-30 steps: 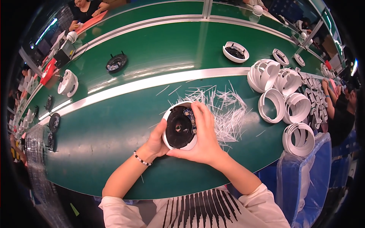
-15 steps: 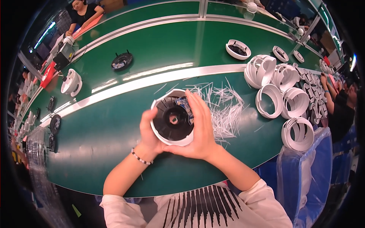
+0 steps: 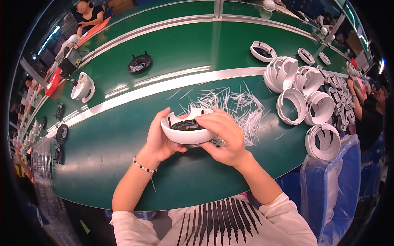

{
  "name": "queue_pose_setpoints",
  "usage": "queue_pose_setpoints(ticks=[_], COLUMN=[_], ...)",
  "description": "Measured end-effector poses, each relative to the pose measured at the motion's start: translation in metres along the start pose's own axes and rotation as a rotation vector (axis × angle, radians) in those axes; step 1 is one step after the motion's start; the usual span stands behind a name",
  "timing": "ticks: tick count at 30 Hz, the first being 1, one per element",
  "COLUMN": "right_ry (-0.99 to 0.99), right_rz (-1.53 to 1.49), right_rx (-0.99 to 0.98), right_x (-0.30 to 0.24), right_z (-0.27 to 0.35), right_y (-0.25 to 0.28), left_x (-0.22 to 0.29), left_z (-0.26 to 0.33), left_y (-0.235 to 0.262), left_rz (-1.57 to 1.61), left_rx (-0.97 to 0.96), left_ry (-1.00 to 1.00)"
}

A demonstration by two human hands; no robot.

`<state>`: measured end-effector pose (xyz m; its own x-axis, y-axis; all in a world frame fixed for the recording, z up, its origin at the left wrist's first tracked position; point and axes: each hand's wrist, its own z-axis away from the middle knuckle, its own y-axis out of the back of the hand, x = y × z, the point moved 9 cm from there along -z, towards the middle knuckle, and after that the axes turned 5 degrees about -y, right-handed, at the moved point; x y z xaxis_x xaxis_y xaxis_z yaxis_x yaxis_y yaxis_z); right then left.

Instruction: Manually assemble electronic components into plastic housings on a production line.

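Both my hands hold a round white plastic housing [image 3: 186, 134] with a black insert inside, low over the green table [image 3: 123, 151]. My left hand [image 3: 158, 137] cups its left side from below. My right hand [image 3: 223, 137] grips its right rim with fingers laid over the top edge. The housing lies nearly flat, its opening facing up and away. Behind it a loose heap of thin white plastic sticks [image 3: 238, 106] is spread on the table.
Stacks of white ring housings [image 3: 303, 94] stand at the right. A black round part [image 3: 140, 63] and a white housing [image 3: 83, 87] lie on the far belt. Other people work at the far left and right edges. A blue plastic-lined bin [image 3: 336, 188] stands at my right.
The housing was tilted with its black inside facing me; now it is turned down to lie almost flat, lower over the table. Both hands kept their hold.
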<state>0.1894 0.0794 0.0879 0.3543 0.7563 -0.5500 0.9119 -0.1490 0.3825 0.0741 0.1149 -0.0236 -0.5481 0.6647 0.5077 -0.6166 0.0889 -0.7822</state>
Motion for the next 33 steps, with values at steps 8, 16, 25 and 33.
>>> queue_pose_setpoints(ticks=[8,16,25,33], right_ry=[-0.007,-0.509,-0.629,-0.746], right_rz=[0.285,0.932,0.973,0.978], right_rx=[0.003,0.225,0.075,0.075], right_x=[-0.017,0.111,0.183,0.216], right_z=[-0.009,0.022,0.064,0.058], right_y=[0.057,0.214,0.224,0.251], left_x=[0.018,0.109,0.155,0.264], left_z=[-0.015,-0.141,-0.227,-0.179], left_y=[-0.002,0.023,0.03,0.017], left_rz=[-0.096,-0.368,-0.726,-2.094], left_rx=[0.116,0.27,0.23,0.866], left_ry=[-0.095,-0.39,-0.438,-0.96])
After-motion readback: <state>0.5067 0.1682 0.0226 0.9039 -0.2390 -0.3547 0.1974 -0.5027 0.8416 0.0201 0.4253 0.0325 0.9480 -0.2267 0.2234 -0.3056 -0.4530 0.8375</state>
